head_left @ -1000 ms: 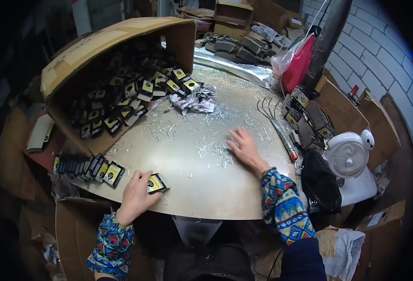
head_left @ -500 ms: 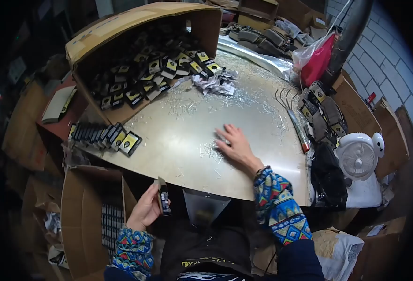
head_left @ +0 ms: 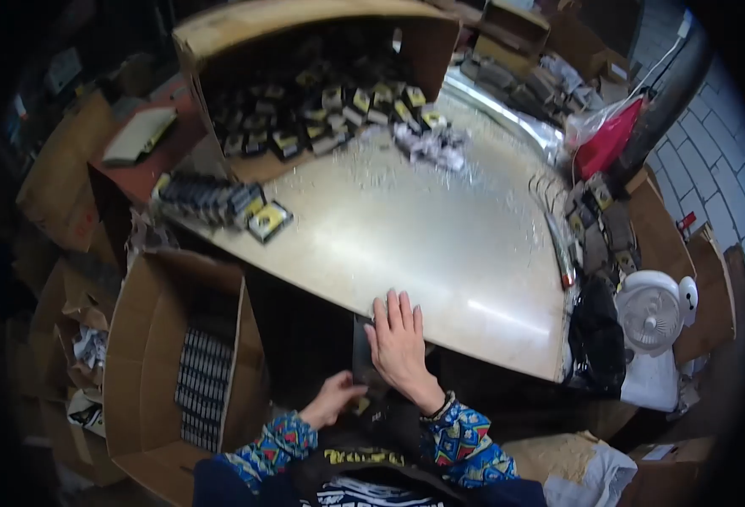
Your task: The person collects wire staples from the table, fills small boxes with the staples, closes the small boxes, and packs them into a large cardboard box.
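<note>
- Set in order, judging by how things lie: dark packs [head_left: 206, 380] stand in close rows inside the open carton [head_left: 136, 380], left of the left hand [head_left: 334, 400].
- Lined up only: a row of boxes [head_left: 207, 201] with yellow-and-black labels, up and left of both hands at the worktop [head_left: 389, 245] edge; its nearest box lies face up.
- Not in any row: loose boxes [head_left: 334, 97] heaped in the big carton [head_left: 305, 17] on its side, well beyond the hands (far more, I would judge, than the row holds).
- The right hand [head_left: 399, 346] is stretched out flat at the worktop's front edge, fingers slightly apart; whether it presses there or hovers, I cannot tell.
- The left hand is curled near the lap, just left of the right wrist (blurred, so whether it pinches anything cannot be told).
- Beyond the right hand the surface is pale and glossy; farther off lie scattered metal bits [head_left: 360, 173] and crumpled paper [head_left: 431, 145].
- Right of the right hand: a small rake [head_left: 556, 245], a black bag [head_left: 599, 334] and a white fan [head_left: 647, 313].
- Farther right rises a brick wall [head_left: 719, 173], with a red bag [head_left: 607, 139] before it.
</note>
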Demonstrator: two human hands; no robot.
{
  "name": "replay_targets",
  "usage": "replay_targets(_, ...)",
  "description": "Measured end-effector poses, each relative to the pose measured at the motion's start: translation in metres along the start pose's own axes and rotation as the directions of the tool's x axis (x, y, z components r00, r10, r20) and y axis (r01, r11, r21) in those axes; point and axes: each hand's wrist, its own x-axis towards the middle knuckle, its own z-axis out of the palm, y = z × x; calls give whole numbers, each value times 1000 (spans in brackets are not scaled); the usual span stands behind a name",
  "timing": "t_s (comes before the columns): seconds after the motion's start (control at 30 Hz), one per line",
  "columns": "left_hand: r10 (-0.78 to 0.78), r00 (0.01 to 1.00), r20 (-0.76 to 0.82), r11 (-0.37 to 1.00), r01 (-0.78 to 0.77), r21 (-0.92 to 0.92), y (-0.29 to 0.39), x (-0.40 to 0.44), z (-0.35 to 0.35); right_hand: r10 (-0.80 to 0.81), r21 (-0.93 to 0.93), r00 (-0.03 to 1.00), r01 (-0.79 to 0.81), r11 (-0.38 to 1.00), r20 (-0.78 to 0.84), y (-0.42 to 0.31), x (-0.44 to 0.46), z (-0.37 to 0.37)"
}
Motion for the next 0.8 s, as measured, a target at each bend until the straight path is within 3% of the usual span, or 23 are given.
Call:
replay_targets(0.07,-46,999,-6,989,46,142,11,-7,-2,5,-17,997,-4,1000,71,-10,-12,-11)
replay_targets(0.1,-41,999,-5,994,41,97,14,-13,1,-25,-24,985,29,999,168,-12,-13,-27)
replay_targets(0.13,-24,1000,-8,998,25,51,17,-15,5,-69,20,986,66,998,150,-13,-13,-42)
replay_targets(0.2,49,999,12,999,-49,6,9,-16,5,41,408,990,-93,908,135,-12,-14,-64)
replay_targets(0.23,92,994,67,995,-89,-50,-2,-12,3,82,499,985,-147,854,150,-8,-15,-70)
replay_targets(0.27,121,991,59,988,-126,87,-3,-15,5,122,582,979,-195,790,162,-3,-17,-73)
replay_targets(0.37,238,970,39,845,-227,485,-6,-20,6,74,543,979,-168,823,191,12,-33,-50)
replay_targets(0.4,289,957,20,789,-250,561,-6,-22,10,30,497,976,-137,857,218,12,-37,-44)
replay_targets(0.47,389,921,-1,655,-276,703,-4,-26,21,-51,376,993,6,926,108,7,-51,-18)
replay_targets(0.5,517,856,13,604,-376,703,-13,-22,22,-79,327,988,33,944,129,0,-56,-11)
replay_targets(0.53,543,840,21,543,-370,753,-27,-13,17,-106,277,983,61,959,152,-7,-63,-6)
replay_targets(0.57,569,822,31,479,-362,800,-42,-2,11,-190,366,961,106,924,201,-8,-80,7)
replay_targets(0.6,591,805,44,413,-349,842,-45,1,8,-266,454,912,102,885,313,-13,-90,7)
replay_targets(0.73,678,717,158,336,-494,802,-27,-18,-4,-133,657,921,-155,738,367,-7,-88,-9)
replay_targets(0.8,639,757,140,405,-485,775,-22,-31,-20,-64,698,930,-224,680,361,-4,-76,-28)
